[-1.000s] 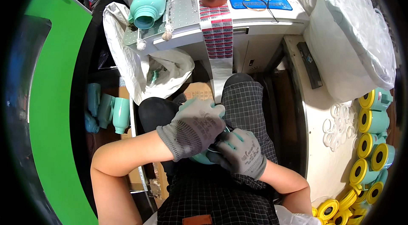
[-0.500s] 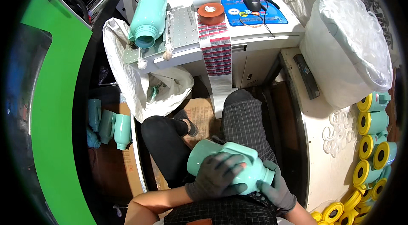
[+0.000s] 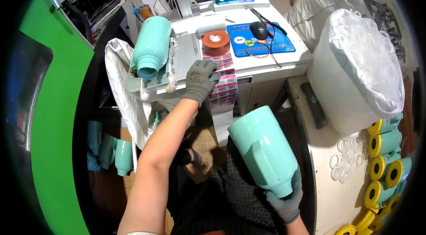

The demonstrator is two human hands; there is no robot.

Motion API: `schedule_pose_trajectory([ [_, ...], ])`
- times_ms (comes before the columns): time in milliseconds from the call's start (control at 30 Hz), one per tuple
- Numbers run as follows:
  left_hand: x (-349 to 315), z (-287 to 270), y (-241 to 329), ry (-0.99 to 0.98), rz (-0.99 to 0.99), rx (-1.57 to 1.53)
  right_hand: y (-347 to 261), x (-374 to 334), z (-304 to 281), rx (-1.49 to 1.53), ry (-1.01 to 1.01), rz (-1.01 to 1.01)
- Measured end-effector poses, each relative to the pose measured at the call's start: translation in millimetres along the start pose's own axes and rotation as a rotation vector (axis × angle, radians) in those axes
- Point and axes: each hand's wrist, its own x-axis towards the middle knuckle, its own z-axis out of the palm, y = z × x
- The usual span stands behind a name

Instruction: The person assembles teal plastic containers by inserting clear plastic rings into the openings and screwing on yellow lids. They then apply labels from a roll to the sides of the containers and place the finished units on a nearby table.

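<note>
My right hand, in a grey glove, is closed round the narrow neck of a turquoise plastic jug body. The jug tilts over my lap, its wide end up and away from me and its side handle facing up. My gloved left hand reaches forward to the strip of red-and-white labels that hangs over the bench front. Its fingers are bent together at the strip's left edge; the fingertips partly cover the labels. An orange-brown roll sits on the strip's upper end.
Another turquoise jug body lies on the perforated metal plate. On the bench are a black mouse and blue mat. White sacks stand left and right. Yellow-rimmed jugs and white rings line the right board.
My left hand has let go of the jug and moved forward to the label strip. My right hand has kept the neck, and the jug has turned with its wide end upward. The view has shifted up.
</note>
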Motion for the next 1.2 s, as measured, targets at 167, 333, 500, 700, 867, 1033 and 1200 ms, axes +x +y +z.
schedule_pose_trajectory([
  [167, -0.4, 9.7, -4.3, 0.065, 0.015, -0.116, 9.2, -9.0, 5.5, -0.055, 0.055, -0.032],
  [333, -8.3, 0.0, 0.6, 0.112, 0.084, -0.098, 22.8, -16.8, 13.8, -0.04, 0.129, -0.102],
  [500, -64.8, -29.1, 51.9, 0.282, 0.014, -0.309, 24.4, -29.6, 16.5, 0.001, 0.104, -0.058],
  [700, -140.3, -87.2, 125.7, -0.289, -0.833, -1.499, 8.2, -23.3, 20.4, -0.177, 0.087, -0.196],
  [867, -141.5, -91.8, 130.7, -0.398, -0.776, -1.54, 7.9, -26.0, 25.9, -0.242, 0.108, -0.248],
  [1033, -144.0, -94.9, 126.9, -0.409, -0.728, -1.414, 4.6, -21.1, 28.0, -0.416, 0.125, -0.398],
  [1200, -158.5, -88.3, 87.8, -0.492, -0.584, -0.488, 1.6, -18.3, 21.7, -0.299, 0.076, -0.326],
])
